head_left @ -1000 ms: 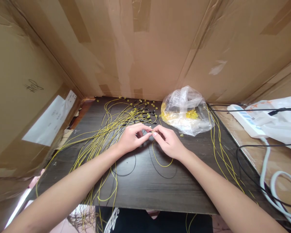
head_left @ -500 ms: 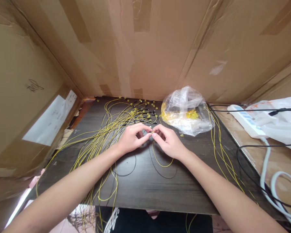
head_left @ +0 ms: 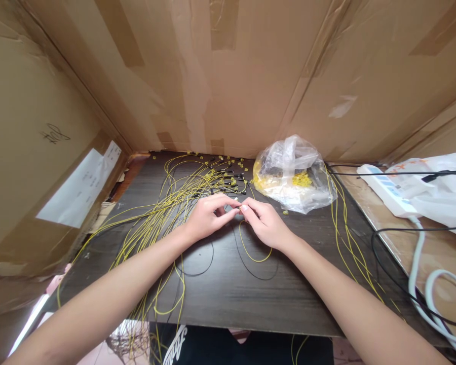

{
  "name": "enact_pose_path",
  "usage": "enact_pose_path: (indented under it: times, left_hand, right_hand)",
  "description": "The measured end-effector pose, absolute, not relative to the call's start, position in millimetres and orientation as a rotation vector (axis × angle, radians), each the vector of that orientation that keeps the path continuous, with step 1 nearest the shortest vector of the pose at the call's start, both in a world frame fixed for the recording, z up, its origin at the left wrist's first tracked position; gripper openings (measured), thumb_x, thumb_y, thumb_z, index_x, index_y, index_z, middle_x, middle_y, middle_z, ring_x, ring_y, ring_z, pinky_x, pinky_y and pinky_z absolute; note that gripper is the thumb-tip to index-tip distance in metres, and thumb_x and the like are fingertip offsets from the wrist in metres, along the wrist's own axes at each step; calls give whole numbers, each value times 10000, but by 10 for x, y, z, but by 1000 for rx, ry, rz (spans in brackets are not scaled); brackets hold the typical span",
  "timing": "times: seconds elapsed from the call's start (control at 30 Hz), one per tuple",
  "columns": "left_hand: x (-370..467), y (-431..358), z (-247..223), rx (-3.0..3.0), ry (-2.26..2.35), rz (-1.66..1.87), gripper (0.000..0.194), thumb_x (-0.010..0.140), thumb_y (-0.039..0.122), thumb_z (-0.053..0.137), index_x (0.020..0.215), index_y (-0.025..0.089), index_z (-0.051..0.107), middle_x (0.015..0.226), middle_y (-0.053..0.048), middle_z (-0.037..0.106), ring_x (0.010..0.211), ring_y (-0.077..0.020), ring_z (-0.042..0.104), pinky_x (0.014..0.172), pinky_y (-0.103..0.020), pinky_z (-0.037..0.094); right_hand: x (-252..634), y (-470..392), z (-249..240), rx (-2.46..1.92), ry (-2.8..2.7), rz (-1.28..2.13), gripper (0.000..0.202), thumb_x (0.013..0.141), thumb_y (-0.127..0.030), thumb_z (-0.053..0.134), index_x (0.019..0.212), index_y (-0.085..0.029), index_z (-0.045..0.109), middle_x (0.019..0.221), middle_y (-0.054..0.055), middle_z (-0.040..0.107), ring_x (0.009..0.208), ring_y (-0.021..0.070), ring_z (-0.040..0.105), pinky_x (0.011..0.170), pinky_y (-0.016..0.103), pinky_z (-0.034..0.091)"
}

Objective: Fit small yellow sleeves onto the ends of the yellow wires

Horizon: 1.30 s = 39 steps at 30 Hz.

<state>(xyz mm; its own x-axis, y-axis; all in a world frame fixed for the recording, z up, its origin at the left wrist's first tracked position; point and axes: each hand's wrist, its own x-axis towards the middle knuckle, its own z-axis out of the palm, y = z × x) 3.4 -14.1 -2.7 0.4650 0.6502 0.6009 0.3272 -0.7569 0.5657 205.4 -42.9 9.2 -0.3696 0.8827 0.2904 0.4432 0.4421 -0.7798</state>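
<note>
My left hand (head_left: pixel 205 217) and my right hand (head_left: pixel 265 222) meet at mid-table, thumbs and fingertips pinched together. Between them is a tiny yellowish piece (head_left: pixel 239 208), mostly covered by the fingers, so its exact kind is unclear. From beneath the hands a thin yellow wire (head_left: pixel 255 261) and a thin black wire (head_left: pixel 264 279) loop down onto the dark table (head_left: pixel 220 299). Just beyond the fingers lie several black wire-end pieces (head_left: pixel 233 178) with small yellow caps among them. One loose yellow cap (head_left: pixel 285 212) sits right of my right hand.
A bundle of yellow wires (head_left: pixel 144 230) spreads left and over the front edge. Back right rests a clear plastic bag (head_left: pixel 294 197) of yellow pieces. Farther right are more yellow wires (head_left: pixel 344 228), a white power strip (head_left: pixel 387 190) and its cable. Cardboard walls (head_left: pixel 251 76) enclose the table.
My right thumb and fingertips have shifted slightly around the tiny piece, now covering more of it. The left hand stays nearly in place.
</note>
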Motion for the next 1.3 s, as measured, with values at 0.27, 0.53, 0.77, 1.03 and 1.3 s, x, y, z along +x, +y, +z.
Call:
enact_pose_path:
  times: [0.27, 0.53, 0.77, 1.03, 1.3]
  left_hand:
    - [34, -177, 23, 2373, 825, 1137, 121, 937, 224, 666, 1014, 169, 742, 855, -29, 724, 567, -79, 575, 621, -232, 498]
    - [32, -149, -7, 2293, 834, 1159, 98, 916, 222, 708, 980, 178, 767, 766, -1, 702, 541, -74, 560, 599, -219, 469]
    - [35, -156, 13, 2286, 831, 1133, 108, 918, 237, 703, 976, 163, 756, 784, -13, 710, 539, -73, 561, 606, -227, 479]
    - [36, -139, -14, 2297, 791, 1171, 133, 935, 247, 684, 1012, 185, 773, 813, -30, 741, 577, -90, 585, 605, -233, 489]
    - [50, -168, 0, 2295, 844, 1178, 120, 918, 248, 693, 985, 160, 740, 803, -14, 710, 534, -74, 563, 604, -236, 493]
  right_hand:
    - [2066, -422, 69, -1118, -1976, 879, 405, 1064, -397, 375, 776, -194, 574, 631, -11, 562, 602, 142, 547, 621, 272, 396]
    - [2056, -422, 62, -1129, -1979, 825, 402, 1053, -406, 402, 754, -194, 565, 632, -12, 565, 594, 135, 534, 614, 268, 380]
    - [2059, -426, 71, -1111, -1990, 829, 416, 1062, -417, 390, 758, -195, 566, 646, -6, 576, 615, 141, 549, 635, 272, 392]
    - [2056, -420, 64, -1113, -1998, 816, 421, 1068, -426, 369, 764, -201, 554, 661, 1, 581, 624, 148, 557, 637, 278, 395]
    - [2054, -435, 102, -1120, -1957, 806, 313, 1038, -363, 421, 807, -201, 556, 671, -11, 549, 617, 139, 511, 614, 275, 381]
